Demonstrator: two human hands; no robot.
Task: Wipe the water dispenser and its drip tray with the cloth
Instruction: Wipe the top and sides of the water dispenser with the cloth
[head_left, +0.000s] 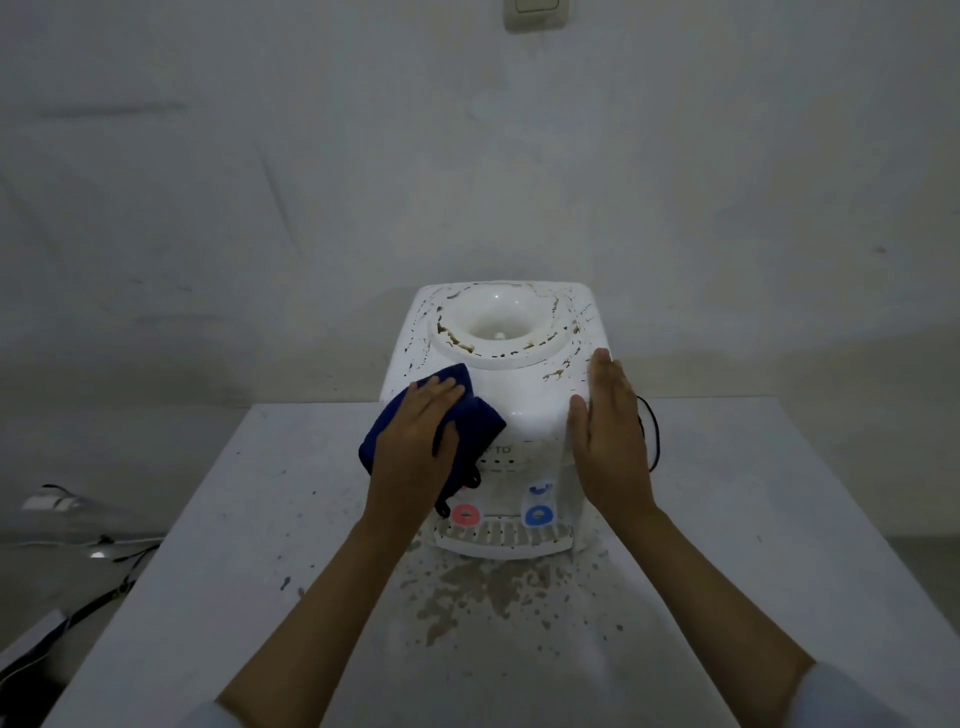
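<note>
Stained table (208, 597) | L hand (415, 441) presses cloth (483, 421) on dispenser (519, 384) | R hand (610, 441) flat

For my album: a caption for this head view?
Left hand presses blue cloth on stained white plastic water dispenser; right hand steadies it.

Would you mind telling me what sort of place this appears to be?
Probably a bare utility room: a stained white tabletop water dispenser on a plain spattered white table, a bare wall with a cream wall switch, loose black cables on the floor.

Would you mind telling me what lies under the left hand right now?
The left hand presses flat on the blue cloth, spread over the water dispenser at its front left top edge. Whatever dirt sits beneath the cloth is covered.
</note>
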